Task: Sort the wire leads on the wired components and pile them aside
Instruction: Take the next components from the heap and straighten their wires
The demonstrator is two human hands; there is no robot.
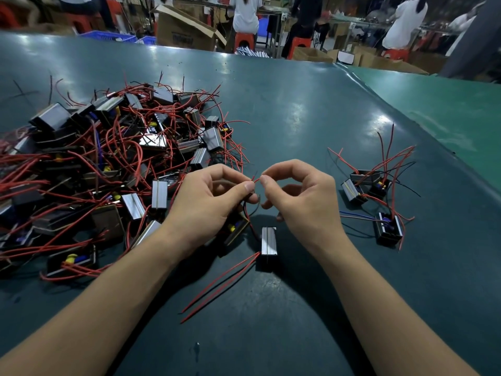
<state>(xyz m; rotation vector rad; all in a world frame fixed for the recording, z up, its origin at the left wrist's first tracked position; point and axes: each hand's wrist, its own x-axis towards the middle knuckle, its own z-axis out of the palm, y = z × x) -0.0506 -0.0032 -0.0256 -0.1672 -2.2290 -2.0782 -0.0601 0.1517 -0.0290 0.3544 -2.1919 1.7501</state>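
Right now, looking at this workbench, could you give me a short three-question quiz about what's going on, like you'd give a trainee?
1. True or false: both hands pinch the same red wire lead.
2. Which side of the table holds the small pile of components: the person's left or right?
3. The lone component lies on the table: A) under the left hand, B) near the right wrist, between the forearms, C) inside the big pile.

Key: 1 true; 2 right; 3 B. The right hand meets the left at the wire's tip.
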